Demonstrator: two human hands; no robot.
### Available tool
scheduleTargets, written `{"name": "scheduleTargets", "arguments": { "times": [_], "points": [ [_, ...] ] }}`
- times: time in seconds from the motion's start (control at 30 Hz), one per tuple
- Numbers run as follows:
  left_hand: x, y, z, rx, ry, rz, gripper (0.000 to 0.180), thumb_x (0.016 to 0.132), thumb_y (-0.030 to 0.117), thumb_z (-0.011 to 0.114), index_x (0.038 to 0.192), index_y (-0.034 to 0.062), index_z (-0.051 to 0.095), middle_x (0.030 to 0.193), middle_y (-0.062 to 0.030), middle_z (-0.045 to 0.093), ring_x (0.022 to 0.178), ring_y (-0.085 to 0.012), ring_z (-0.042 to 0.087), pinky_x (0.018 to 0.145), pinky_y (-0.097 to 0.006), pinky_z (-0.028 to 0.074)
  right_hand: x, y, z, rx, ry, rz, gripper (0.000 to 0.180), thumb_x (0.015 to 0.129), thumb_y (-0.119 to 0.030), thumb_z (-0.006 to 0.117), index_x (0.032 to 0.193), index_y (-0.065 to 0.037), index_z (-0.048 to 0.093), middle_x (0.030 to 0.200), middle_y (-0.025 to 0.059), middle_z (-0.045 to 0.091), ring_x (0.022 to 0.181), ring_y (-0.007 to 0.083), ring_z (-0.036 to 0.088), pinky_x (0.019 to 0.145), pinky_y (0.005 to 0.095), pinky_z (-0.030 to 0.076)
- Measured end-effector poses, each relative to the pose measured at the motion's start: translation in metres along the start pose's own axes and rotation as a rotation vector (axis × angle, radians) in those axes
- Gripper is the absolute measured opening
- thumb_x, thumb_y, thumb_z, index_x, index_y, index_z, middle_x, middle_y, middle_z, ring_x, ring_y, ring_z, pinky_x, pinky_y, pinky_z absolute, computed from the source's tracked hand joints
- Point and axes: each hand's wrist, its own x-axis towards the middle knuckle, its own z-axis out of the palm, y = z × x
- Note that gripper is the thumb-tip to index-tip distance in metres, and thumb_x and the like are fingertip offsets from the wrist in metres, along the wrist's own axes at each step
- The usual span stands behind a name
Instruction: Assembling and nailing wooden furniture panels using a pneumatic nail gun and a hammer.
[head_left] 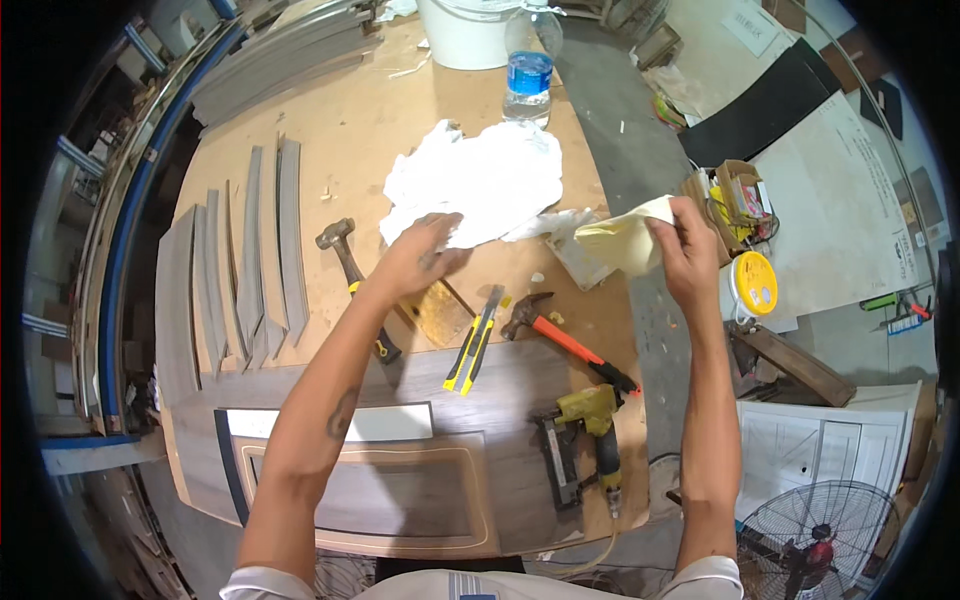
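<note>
A folded, pale yellow sheet [625, 240] is pinched in my right hand [690, 250], raised over the table's right edge. My left hand [425, 255] is at the near left edge of a crumpled white cloth [480, 180], fingers and thumb apart, nothing visibly held. Below it lies a small amber-brown block [440, 315]. A hammer [340, 240] is partly hidden by my left forearm. In front of me lie a yellow and black utility knife [473, 345] with its blade out and a claw hammer [565, 340] with an orange handle.
A nail gun [585, 440] with its hose lies at the table's near right. A framed panel [390, 495] is nearest me. Grey strips [250, 250] lie on the left. A white bucket [465, 40] and water bottle [530, 75] stand at the back. A fan [815, 540] is lower right.
</note>
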Motion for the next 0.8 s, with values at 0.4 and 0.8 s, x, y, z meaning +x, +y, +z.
{"name": "scheduleTargets", "arguments": {
  "times": [0.4,0.8],
  "points": [
    [-0.253,0.080,-0.056,-0.494,0.243,-0.740,0.041,0.093,0.018,0.064,0.127,-0.0017,0.055,0.108,-0.0154,0.067,0.100,-0.0203,0.064,0.089,-0.032,0.049,0.006,0.092,0.051,-0.292,-0.428,0.096,0.046,0.082,-0.016,0.072,0.122,-0.005,0.055,0.112,0.0181,0.066,0.102,0.0334,0.063,0.087,0.0371,0.048],
    [-0.203,0.106,-0.057,-0.444,0.451,-0.605,0.024,0.095,0.015,0.061,0.109,-0.0032,0.067,0.098,-0.0128,0.070,0.091,-0.0165,0.066,0.084,-0.030,0.050,-0.021,0.014,0.026,-0.622,-0.099,-0.281,0.059,0.083,-0.013,0.068,0.137,-0.007,0.046,0.121,0.0158,0.063,0.112,0.0363,0.058,0.095,0.0439,0.044]
  ]
}}
